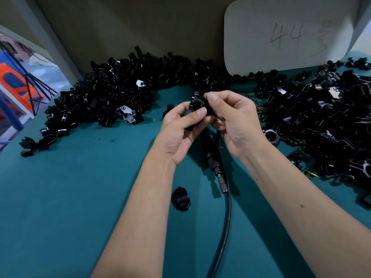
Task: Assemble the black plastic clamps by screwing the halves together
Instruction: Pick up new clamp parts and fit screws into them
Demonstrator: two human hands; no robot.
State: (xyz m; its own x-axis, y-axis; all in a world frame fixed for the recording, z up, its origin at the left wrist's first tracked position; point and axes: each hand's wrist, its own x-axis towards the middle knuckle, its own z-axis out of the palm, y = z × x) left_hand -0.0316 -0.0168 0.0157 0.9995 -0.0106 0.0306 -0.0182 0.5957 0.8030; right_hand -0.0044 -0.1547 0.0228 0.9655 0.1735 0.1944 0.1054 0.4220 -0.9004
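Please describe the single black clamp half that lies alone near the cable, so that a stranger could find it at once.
Start from the teal table and find the black cable running toward the viewer between the two forearms. Just left of it, beside the left forearm, lies the lone clamp half. Unlike the heaped parts at the back and the right, it lies by itself and shows two round screw holes.
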